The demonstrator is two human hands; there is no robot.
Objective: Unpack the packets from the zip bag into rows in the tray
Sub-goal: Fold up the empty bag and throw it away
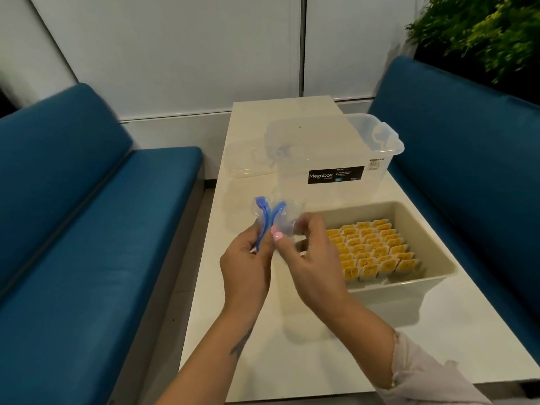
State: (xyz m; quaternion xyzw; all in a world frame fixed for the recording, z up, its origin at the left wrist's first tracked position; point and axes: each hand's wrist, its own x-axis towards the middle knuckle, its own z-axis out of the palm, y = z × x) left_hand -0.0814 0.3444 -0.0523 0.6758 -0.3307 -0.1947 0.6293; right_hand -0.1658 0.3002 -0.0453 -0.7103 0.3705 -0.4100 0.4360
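Note:
A clear zip bag (285, 217) with a blue zip strip is held up above the table's left side, crumpled between both hands. My left hand (248, 258) grips the blue strip end. My right hand (312, 252) pinches the bag's clear plastic on the other side. No packet shows inside the bag. To the right, the beige tray (435, 238) holds several rows of yellow-and-white packets (374, 249) standing upright, filling its middle and right part.
A clear Megabox storage box (333, 153) stands on the white table (321, 361) behind the tray, its clear lid (245, 162) lying to its left. Blue benches (73, 229) flank the table on both sides. A green plant (482, 30) is at the far right.

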